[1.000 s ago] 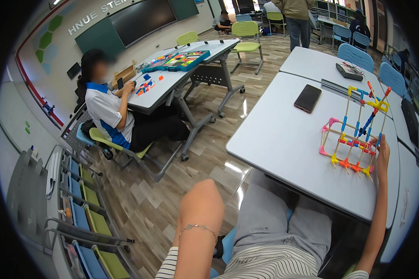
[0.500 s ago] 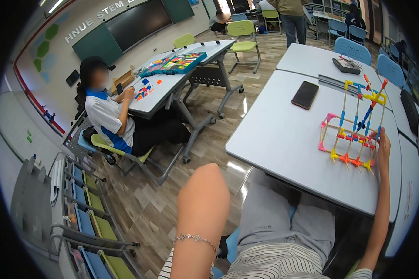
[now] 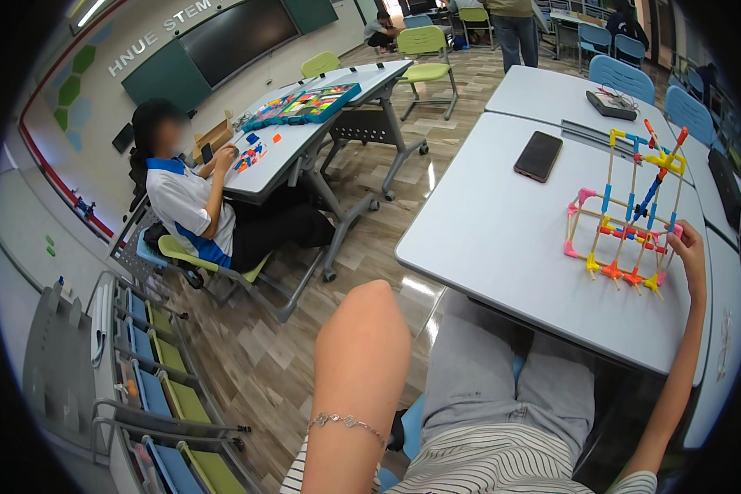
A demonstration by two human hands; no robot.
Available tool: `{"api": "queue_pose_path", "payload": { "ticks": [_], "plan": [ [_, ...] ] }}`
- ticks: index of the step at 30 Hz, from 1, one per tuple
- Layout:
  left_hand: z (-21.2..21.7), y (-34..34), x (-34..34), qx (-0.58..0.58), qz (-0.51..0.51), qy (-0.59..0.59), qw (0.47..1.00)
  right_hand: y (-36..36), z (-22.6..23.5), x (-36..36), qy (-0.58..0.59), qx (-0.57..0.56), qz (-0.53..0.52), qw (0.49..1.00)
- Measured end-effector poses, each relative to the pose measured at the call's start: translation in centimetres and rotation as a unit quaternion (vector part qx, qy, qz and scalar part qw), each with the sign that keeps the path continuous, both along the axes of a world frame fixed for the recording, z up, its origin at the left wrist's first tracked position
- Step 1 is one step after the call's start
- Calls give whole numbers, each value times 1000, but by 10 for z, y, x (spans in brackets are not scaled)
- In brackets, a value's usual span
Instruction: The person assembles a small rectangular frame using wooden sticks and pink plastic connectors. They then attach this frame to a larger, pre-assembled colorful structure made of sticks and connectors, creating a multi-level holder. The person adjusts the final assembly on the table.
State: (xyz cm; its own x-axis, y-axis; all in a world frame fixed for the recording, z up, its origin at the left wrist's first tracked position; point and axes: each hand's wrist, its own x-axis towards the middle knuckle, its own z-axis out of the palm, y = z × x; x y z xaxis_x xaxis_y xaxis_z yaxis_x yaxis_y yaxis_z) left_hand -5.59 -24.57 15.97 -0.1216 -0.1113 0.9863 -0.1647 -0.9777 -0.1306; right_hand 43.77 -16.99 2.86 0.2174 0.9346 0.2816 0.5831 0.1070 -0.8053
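On the wide pale grey table [image 3: 502, 239], a cage-like frame of coloured plastic rods and connectors [image 3: 630, 218] is standing upright near its right edge. Beside it, the right hand [image 3: 690, 251] is curling its fingers against the frame's lower right corner, touching a pink connector. Left hand is lying out of view below a raised forearm.

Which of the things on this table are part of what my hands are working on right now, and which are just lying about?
In hand:
- stick-and-connector frame, coloured rods and joints, standing on the grey table
- right hand, touching the frame's near right corner

Lying about:
- dark phone, flat on the table, apart from the frame
- small device with wires on the far table
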Motion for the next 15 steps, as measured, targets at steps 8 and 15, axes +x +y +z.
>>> {"api": "queue_pose_path", "payload": {
  "ticks": [8,15],
  "plan": [
    [-10,-3,-4,11,-2,0,1000,11,-29,14,-17,52,-52,997],
    [-20,-4,-8,24,0,8,1000,20,-82,43,-6,100,-192,976]
  ]
}}
